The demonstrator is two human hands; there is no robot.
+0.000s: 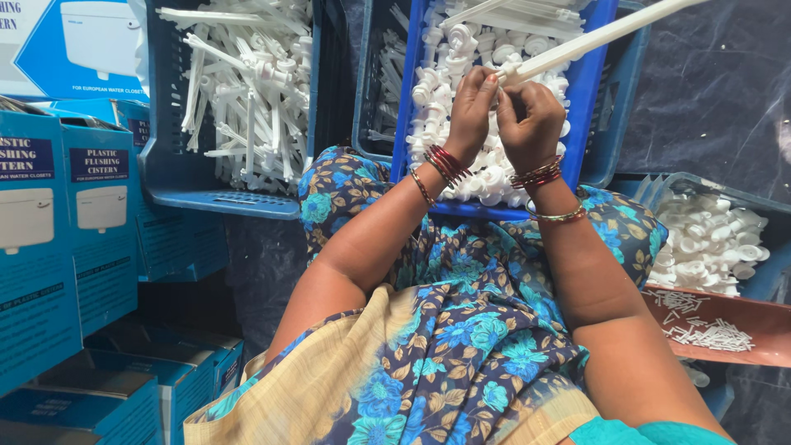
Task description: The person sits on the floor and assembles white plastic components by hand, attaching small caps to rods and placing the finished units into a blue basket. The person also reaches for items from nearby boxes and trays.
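A long white plastic rod [595, 36], slanting up and away to the right, is pinched at its near end between the closed fingertips of the left hand [471, 111] and right hand [530, 124], both raised with wrists bent directly above the blue crate [590, 89] of white fittings.

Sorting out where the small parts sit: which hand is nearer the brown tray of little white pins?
The right hand. It is at the white rod, on the side toward the brown tray at lower right. The left hand is beside it, farther from the tray.
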